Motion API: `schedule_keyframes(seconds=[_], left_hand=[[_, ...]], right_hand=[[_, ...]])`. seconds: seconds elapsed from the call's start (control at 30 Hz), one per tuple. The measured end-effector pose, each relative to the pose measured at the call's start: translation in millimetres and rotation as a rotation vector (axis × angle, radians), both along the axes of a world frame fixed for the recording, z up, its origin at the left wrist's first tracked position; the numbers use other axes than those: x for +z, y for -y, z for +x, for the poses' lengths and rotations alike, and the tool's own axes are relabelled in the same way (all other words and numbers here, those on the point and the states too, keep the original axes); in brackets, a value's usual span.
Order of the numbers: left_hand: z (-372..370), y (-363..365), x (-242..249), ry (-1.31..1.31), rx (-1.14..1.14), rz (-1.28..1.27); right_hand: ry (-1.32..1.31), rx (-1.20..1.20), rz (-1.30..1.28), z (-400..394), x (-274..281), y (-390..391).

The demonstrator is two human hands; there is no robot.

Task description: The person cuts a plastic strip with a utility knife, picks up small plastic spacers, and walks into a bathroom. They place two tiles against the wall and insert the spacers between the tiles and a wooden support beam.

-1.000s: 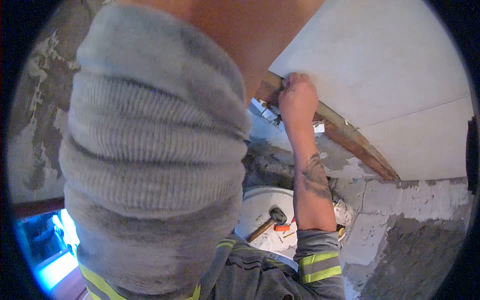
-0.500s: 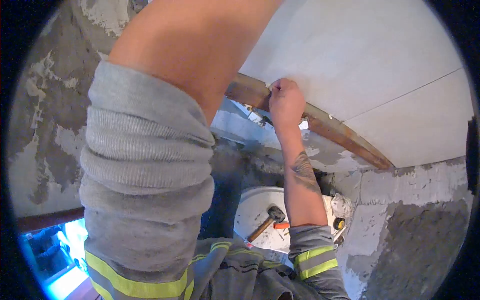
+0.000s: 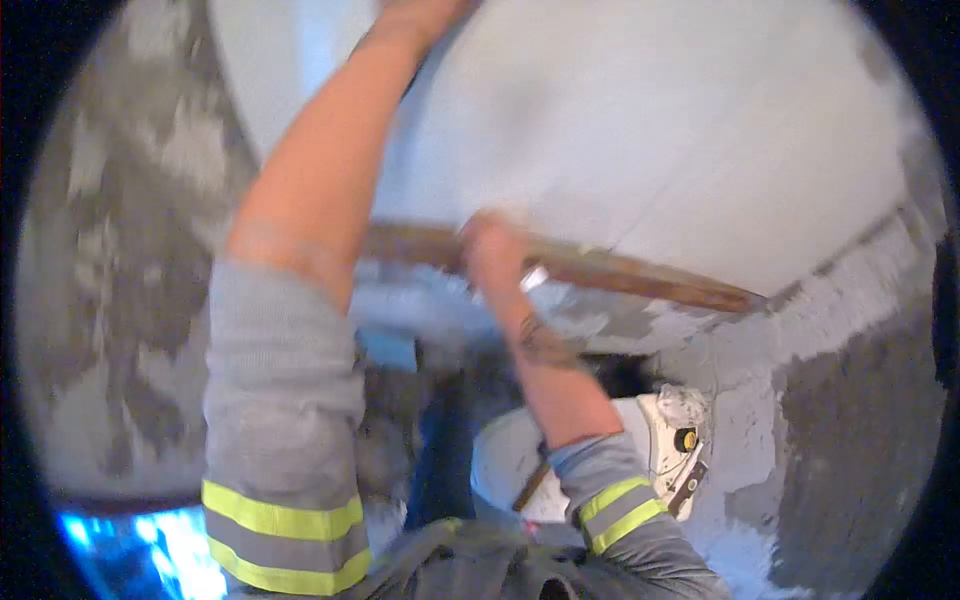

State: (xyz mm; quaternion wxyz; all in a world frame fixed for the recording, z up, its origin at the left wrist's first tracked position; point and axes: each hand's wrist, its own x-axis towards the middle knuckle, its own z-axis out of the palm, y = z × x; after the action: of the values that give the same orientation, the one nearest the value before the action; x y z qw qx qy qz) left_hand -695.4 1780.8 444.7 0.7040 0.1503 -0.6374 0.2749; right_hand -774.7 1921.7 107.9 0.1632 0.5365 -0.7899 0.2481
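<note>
My left arm reaches up across a large white panel. The wrist and part of my left hand show at the top edge against the panel, with the fingers out of frame. Along the panel's lower edge runs a brown wooden strip. My right hand is closed at this strip, blurred by motion; what it holds, if anything, cannot be made out. A small white piece lies just beside that hand, below the strip.
Below my right forearm is a white round-edged surface with a wooden handle partly hidden by the sleeve. A yellow-and-black round item is at its right. Patchy plastered walls stand left and right.
The view has shifted, showing more of the panel. My left arm now stretches farther up, its wrist coming into view. My right hand appears farther left, still at the strip. The hammer head is now hidden.
</note>
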Motion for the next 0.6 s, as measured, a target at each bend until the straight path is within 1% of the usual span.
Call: schedule_keyframes(seconds=[0.03,0.1,0.13,0.2,0.23,0.27,0.3,0.33,0.37,0.4,0.43,0.5,0.53,0.6], left_hand=[[-1.5,-0.4,2.5,0.024,0.01,-0.011],[-5.3,-3.0,15.7,0.01,0.014,-0.03],[-2.6,-5.3,9.7,0.016,0.016,-0.006],[-1.7,-7.8,7.0,0.068,0.071,0.082],[-2.3,-9.9,8.2,0.069,0.049,0.05],[-1.2,-10.9,9.7,0.086,0.041,0.081],[2.9,-12.0,11.3,0.107,0.039,0.116],[7.8,-13.2,13.7,0.113,0.03,0.094],[11.0,-14.4,16.4,0.17,0.003,0.124],[13.2,-15.3,18.3,0.223,-0.023,0.156],[16.9,-17.8,20.2,0.222,-0.031,0.142],[26.1,-21.2,24.0,0.309,-0.063,0.191],[26.0,-18.7,25.4,0.281,-0.077,0.136],[25.2,-17.0,24.9,0.278,-0.064,0.113]], right_hand=[[-0.017,-0.065,0.097,-1.0,10.2,1.5],[0.031,0.099,0.044,-0.9,64.1,-27.2],[0.006,0.057,-0.009,-14.2,100.7,-34.7],[-0.074,0.165,-0.47,-29.1,162.0,-68.0],[-0.2,0.119,-0.559,-35.9,202.3,-81.9],[-0.323,0.077,-0.643,-43.5,245.2,-91.7],[-0.376,0.072,-0.662,-49.4,279.0,-97.5],[-0.427,0.068,-0.678,-56.8,305.6,-100.9],[-0.43,0.055,-0.694,-64.8,326.8,-100.1],[-0.449,0.025,-0.673,-71.5,346.1,-96.4],[-0.466,-0.005,-0.649,-77.2,359.8,-92.3],[-0.458,-0.066,-0.657,-91.3,375.0,-78.1],[-0.444,-0.12,-0.658,-95.9,379.8,-73.4],[-0.468,-0.15,-0.654,-103.9,378.4,-69.4]])
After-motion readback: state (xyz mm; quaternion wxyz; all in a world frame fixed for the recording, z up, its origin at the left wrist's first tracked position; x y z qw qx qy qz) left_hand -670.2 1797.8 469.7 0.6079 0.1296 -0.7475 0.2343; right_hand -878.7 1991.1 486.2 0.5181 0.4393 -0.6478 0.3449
